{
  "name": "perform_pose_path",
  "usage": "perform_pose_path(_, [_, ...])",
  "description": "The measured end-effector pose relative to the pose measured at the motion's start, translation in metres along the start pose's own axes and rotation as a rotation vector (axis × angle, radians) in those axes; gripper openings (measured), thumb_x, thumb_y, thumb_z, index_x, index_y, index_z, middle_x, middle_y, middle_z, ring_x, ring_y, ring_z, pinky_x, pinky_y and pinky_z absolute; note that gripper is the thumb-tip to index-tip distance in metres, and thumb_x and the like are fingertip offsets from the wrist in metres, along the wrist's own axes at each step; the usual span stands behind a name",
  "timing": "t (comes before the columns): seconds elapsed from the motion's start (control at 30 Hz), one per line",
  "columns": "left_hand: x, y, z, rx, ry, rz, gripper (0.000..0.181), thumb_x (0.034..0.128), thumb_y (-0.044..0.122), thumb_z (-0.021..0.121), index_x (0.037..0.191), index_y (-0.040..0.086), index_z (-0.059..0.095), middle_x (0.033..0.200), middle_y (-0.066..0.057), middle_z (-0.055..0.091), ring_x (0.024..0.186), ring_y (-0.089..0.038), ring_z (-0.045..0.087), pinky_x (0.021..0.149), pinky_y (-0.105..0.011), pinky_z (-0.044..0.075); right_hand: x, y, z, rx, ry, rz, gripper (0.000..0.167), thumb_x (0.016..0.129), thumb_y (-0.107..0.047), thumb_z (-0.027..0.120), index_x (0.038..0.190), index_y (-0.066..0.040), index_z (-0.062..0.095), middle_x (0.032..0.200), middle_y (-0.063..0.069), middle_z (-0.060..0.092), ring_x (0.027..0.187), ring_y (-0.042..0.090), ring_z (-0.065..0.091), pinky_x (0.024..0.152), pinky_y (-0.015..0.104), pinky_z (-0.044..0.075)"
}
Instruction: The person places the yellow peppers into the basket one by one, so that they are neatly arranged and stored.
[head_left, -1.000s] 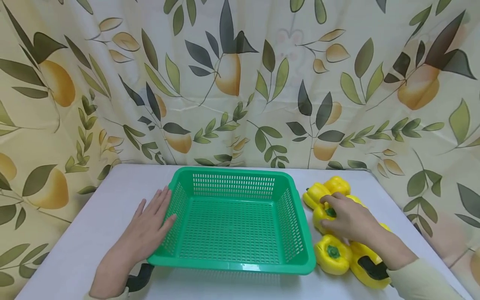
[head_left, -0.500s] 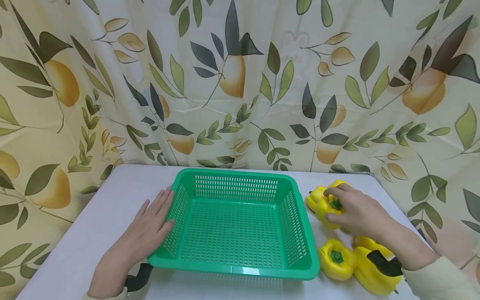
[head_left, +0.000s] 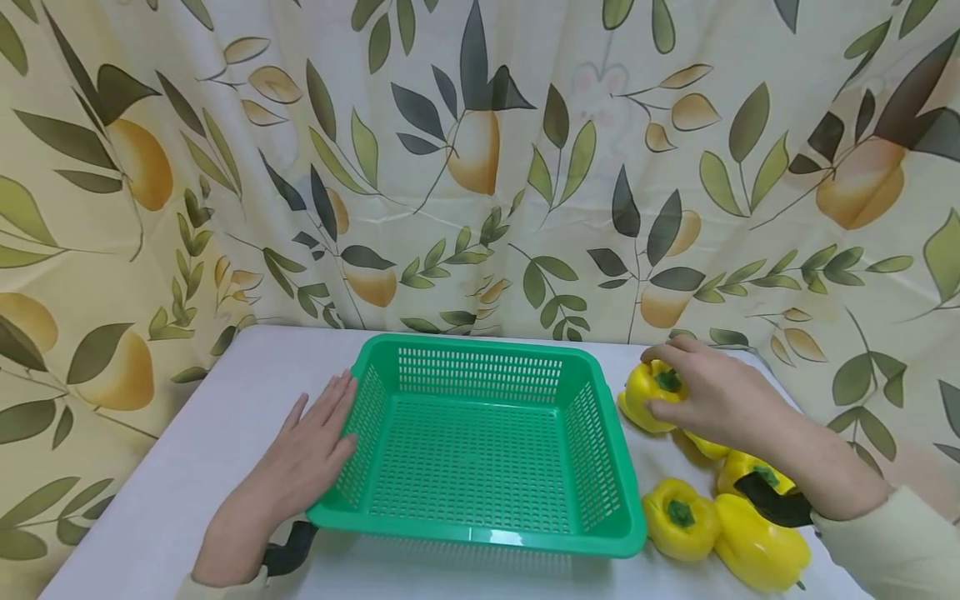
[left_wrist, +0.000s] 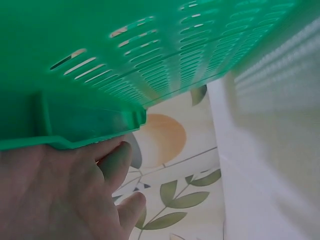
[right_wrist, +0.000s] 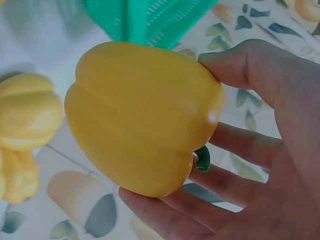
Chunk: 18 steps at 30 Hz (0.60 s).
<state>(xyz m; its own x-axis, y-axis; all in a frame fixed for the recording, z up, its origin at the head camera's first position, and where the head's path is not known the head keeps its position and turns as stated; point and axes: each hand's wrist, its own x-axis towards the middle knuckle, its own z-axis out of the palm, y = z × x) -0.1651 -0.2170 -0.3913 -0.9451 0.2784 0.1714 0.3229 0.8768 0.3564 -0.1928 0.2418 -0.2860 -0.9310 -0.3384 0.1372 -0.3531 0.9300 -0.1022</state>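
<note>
A yellow bell pepper (head_left: 651, 398) with a green stem is in my right hand (head_left: 723, 396), right of the green plastic basket (head_left: 480, 540). In the right wrist view, thumb and fingers grip this bell pepper (right_wrist: 145, 120) around its stem end, and it looks raised off the table. My left hand (head_left: 292, 462) rests with straight fingers against the basket's left rim. From the left wrist view, the fingers lie along the outer side of the basket (left_wrist: 55, 30), under its rim. The basket's inside shows only its bare slotted floor.
Several more yellow bell peppers lie right of the basket, among them a front one (head_left: 680, 518) close to its corner and one lying on its side (head_left: 761, 542). Others are partly hidden under my right arm. The white table (head_left: 285, 367) ends at a leaf-and-fruit patterned curtain (head_left: 480, 208).
My right hand has closed around the bell pepper and lifted it slightly up and away from the others. The left hand stays at the basket's rim. The head view has shifted slightly.
</note>
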Motion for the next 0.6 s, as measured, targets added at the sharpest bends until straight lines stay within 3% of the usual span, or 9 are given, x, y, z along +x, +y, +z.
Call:
perform_pose_path(0.17, [0.000, 0.000, 0.000, -0.013, -0.003, 0.005, 0.065, 0.1016, 0.026, 0.041, 0.158, 0.003, 0.019, 0.167, -0.010, 0.013, 0.154, -0.033, 0.015, 0.123, -0.061, 0.010, 0.006, -0.011, -0.008, 0.004, 0.018, -0.033, 0.050, 0.076, -0.028, 0.076, 0.122, -0.011, 0.066, 0.119, 0.016, 0.064, 0.089, 0.025, 0.060, 0.069, 0.043, 0.056])
perform_pose_path(0.4, [0.002, 0.000, 0.000, -0.017, -0.003, 0.005, 0.065, 0.1017, 0.025, 0.041, 0.158, 0.003, 0.018, 0.167, -0.011, 0.014, 0.154, -0.033, 0.015, 0.123, -0.061, 0.010, 0.015, -0.022, -0.012, 0.000, 0.032, -0.080, 0.048, 0.076, -0.025, 0.076, 0.122, -0.011, 0.067, 0.110, 0.009, 0.064, 0.085, 0.021, 0.059, 0.067, 0.035, 0.052])
perform_pose_path(0.6, [0.002, -0.001, 0.001, -0.018, -0.001, 0.004, 0.064, 0.1020, 0.026, 0.042, 0.158, 0.003, 0.019, 0.167, -0.011, 0.014, 0.154, -0.033, 0.015, 0.123, -0.060, 0.010, 0.023, -0.035, -0.013, 0.005, 0.033, -0.109, 0.046, 0.078, -0.024, 0.075, 0.123, -0.014, 0.067, 0.119, 0.011, 0.065, 0.089, 0.023, 0.063, 0.070, 0.039, 0.056])
